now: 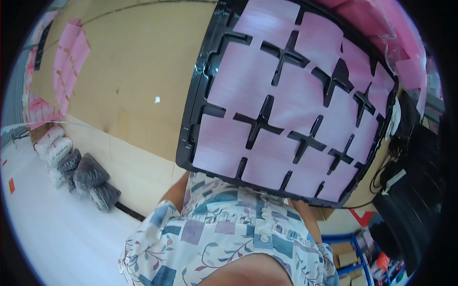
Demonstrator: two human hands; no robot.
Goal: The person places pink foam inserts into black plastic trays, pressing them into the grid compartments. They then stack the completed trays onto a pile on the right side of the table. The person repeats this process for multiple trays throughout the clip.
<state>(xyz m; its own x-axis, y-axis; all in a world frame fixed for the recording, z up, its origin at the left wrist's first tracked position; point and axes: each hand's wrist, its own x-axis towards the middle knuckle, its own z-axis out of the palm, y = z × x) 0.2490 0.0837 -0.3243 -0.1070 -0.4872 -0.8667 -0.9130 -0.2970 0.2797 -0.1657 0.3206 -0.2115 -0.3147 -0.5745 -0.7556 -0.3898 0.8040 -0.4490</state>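
A large black plastic tray [185, 138] with moulded cross-shaped ridges fills the centre and right of the head view, close in front of my chest. Over it lies a pink sheet [243, 78] whose cross-shaped cut-outs let the black ridges show through. From the lower edge my left forearm [177, 193] runs up beneath the tray's near left corner. My right forearm [307, 219] passes under its near right side. The tray hides both hands, so their grip does not show.
Brown board [143, 71] covers the table at the left, with a small white scrap [157, 99] on it. Another pink cut-out sheet [71, 62] lies at the far left. Grey and white plastic-wrapped bundles [90, 174] sit beyond the table's edge. A black mesh chair [415, 205] stands at right.
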